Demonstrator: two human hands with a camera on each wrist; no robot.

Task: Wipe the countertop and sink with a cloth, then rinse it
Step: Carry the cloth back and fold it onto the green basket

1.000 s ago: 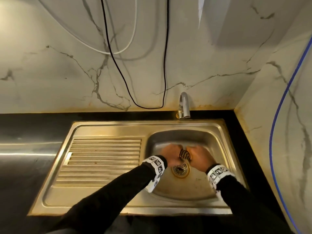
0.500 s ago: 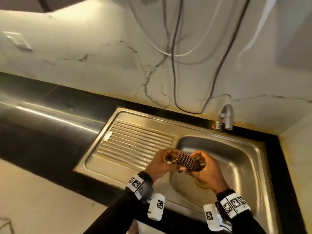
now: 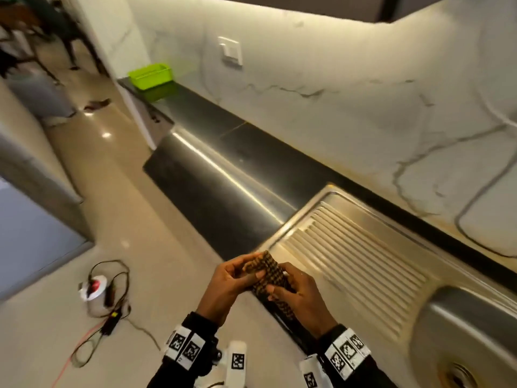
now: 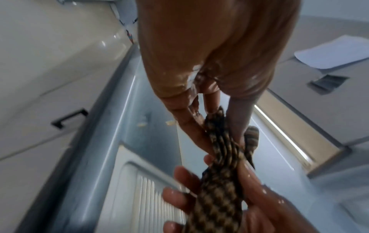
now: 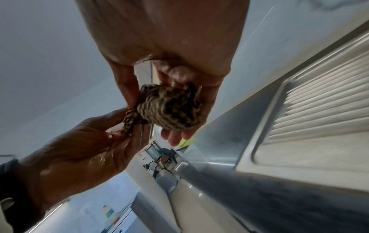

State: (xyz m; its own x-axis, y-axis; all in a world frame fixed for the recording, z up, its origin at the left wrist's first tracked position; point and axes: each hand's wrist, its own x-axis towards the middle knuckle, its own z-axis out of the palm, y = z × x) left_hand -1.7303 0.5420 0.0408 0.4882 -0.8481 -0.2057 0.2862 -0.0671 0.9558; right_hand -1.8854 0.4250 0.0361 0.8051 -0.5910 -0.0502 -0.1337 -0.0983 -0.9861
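Cloth [image 3: 267,275]: checked, bunched, held just off the front corner of the sink [image 3: 363,264]. Left hand [image 3: 223,287] pinches one end; right hand [image 3: 299,298] cups the wad. Likely soft, light, wet; best gripped by its ends. Surface [image 3: 223,175]: dark, glossy, left of sink; marble wall behind.

White marble-veined wall [image 3: 349,113] with a switch plate [image 3: 231,54], lit from a strip above; glossy beige floor [image 3: 156,208] carries tangled cables [image 3: 109,306]; a green tub [image 3: 150,75] sits far off
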